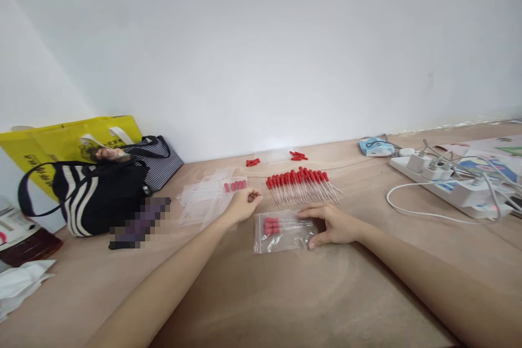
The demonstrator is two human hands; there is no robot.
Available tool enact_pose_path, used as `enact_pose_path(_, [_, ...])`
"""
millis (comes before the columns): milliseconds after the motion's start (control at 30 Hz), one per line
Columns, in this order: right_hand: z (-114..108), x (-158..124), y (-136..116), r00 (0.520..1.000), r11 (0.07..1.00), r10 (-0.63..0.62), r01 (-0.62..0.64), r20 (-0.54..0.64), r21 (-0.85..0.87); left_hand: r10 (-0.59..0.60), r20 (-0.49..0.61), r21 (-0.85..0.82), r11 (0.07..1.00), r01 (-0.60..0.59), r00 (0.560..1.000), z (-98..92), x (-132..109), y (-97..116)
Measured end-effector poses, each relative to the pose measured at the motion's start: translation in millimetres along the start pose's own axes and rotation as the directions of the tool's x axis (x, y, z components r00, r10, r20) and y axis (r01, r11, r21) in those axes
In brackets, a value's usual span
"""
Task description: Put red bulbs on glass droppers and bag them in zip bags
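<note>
Clear zip bag [263,244], loaded with red-bulbed droppers [271,225], lies flat between your hands, its long axis running left to right. The zip seam is at the left end; the droppers' bulbs point that way too, their thin stems toward your right hand [336,224]. A white wall [261,54] closes off the far side of the table [228,283], whose bare wood spreads on your side of the bag; the front edge shows beside your right forearm. A yellow bag [73,138] and a black bag [106,196] bound the left, a plug-filled power strip [452,198] the right. Flat plastic bags [199,201] overlap near your left hand [244,204]. Beyond the zip bag, loose droppers [293,182] fan out in a row, bulbs toward the wall, tips toward you. Your right hand is relaxed, thumb and fingers spread at the bag's right end. Your left curls near its far left corner; whether it pinches anything cannot be told. A little pile of red pieces [253,162] lies near the wall.
</note>
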State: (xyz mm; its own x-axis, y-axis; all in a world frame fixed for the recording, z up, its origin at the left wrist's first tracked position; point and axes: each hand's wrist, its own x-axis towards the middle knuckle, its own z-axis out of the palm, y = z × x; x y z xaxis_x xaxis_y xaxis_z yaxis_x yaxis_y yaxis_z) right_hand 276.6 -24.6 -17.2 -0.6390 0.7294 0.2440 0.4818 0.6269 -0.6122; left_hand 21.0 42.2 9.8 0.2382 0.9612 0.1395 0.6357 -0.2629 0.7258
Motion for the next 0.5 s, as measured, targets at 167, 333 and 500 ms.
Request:
enact_pose_path(167, [0,1,-1,1.0,1.0,-0.009,0.009,-0.004,-0.013,-0.115,-0.137,0.079,0.989,0.126,0.984,26.2,60,6])
enact_pose_path(333, [-1,1,-5,1.0,1.0,0.009,-0.009,-0.006,-0.016,-0.24,-0.145,0.046,0.967,0.249,0.96,41.2,86,2])
enact_pose_path(500, [-1,1,-5,1.0,1.0,0.006,-0.006,-0.001,-0.004,-0.261,-0.127,-0.115,0.962,0.247,0.957,40.1,86,0])
